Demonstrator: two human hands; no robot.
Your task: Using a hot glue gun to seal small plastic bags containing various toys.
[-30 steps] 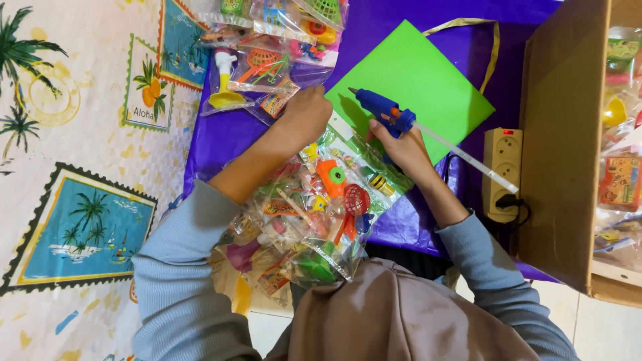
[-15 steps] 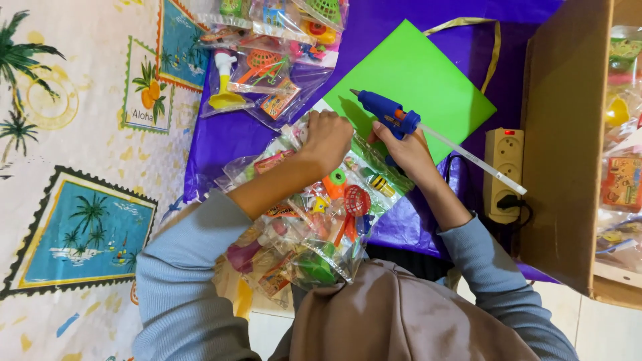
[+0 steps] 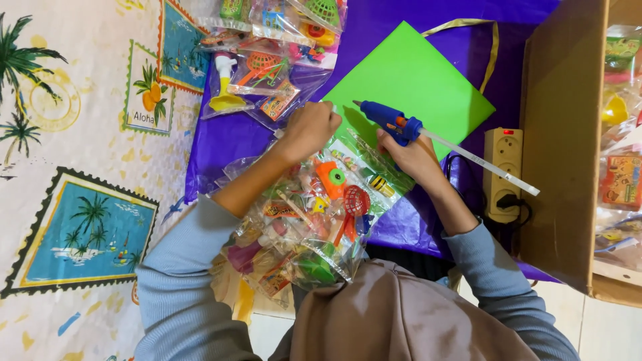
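Purple cloth [image 3: 394,227] covers the work surface, w/ a tropical stamp-print sheet [image 3: 80,200] at its left edge and a cardboard box [image 3: 562,134] at its right. From my head cam: right hand [image 3: 411,157] is closed round a blue glue gun [image 3: 391,120], nozzle over the green foam sheet [image 3: 414,80] near the cloth's far edge. Left hand [image 3: 309,130] is fisted, pinning the clear toy packets [image 3: 314,214] at the near edge. No glue visible yet, so I'd judge gluing barely begun. Power strip [image 3: 503,170] sits by the box.

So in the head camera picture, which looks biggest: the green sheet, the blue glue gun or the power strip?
1. green sheet
2. blue glue gun, held in the right hand
3. power strip, though it looks nearly alike in size
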